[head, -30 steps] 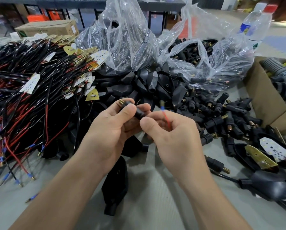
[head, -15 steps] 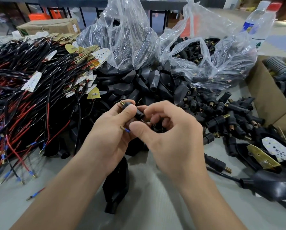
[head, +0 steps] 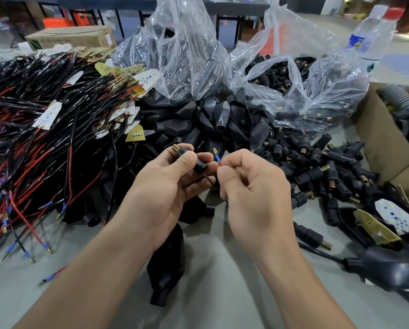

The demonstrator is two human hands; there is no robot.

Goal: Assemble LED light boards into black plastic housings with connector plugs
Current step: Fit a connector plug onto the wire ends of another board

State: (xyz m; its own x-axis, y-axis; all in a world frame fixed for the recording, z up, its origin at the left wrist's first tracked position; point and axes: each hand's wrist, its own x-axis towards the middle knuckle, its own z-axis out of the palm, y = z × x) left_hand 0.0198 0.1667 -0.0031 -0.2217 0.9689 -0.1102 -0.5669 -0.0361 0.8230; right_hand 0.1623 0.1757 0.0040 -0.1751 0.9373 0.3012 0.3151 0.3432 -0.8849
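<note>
Swung upright again: red wire [head: 220, 164], pinched in right hand [head: 253, 188] fingers [head: 225, 174]. Connector plug [head: 182, 152] gripped by left hand [head: 165, 188]. Limp, light; pinch near terminal [head: 217, 158].

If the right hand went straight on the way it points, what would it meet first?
Likely the plug held in the left hand, just beyond the right hand and its pinched wire; depth is unclear.
</note>
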